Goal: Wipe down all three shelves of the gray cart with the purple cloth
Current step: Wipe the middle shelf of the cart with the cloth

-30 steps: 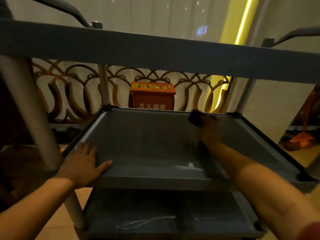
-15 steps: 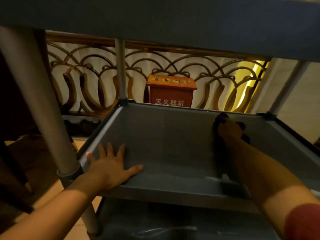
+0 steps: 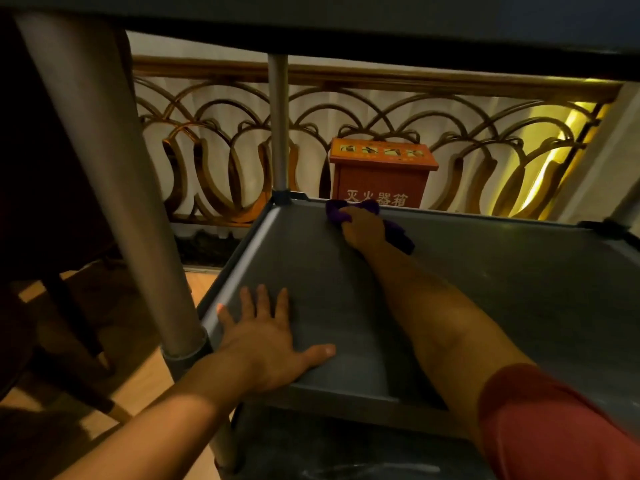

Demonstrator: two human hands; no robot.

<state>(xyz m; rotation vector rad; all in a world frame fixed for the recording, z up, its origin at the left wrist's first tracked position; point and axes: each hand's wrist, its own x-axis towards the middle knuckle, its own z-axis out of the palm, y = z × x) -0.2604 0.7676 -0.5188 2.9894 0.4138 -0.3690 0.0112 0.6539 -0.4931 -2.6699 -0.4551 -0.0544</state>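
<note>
Matt gray plastic shelf (image 3: 485, 289) — smooth metal post (image 3: 114, 188) — soft purple cloth (image 3: 334, 211)

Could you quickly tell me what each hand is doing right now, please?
Left hand: open, fingers spread flat on the cart's middle shelf.
Right hand: closed around the purple cloth, at the shelf's far edge.

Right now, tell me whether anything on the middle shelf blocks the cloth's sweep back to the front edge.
Nothing loose lies on the middle shelf. The right hand holds the cloth at the back rim. Only the left hand, flat at the front left corner, sits in that part of the path.
</note>
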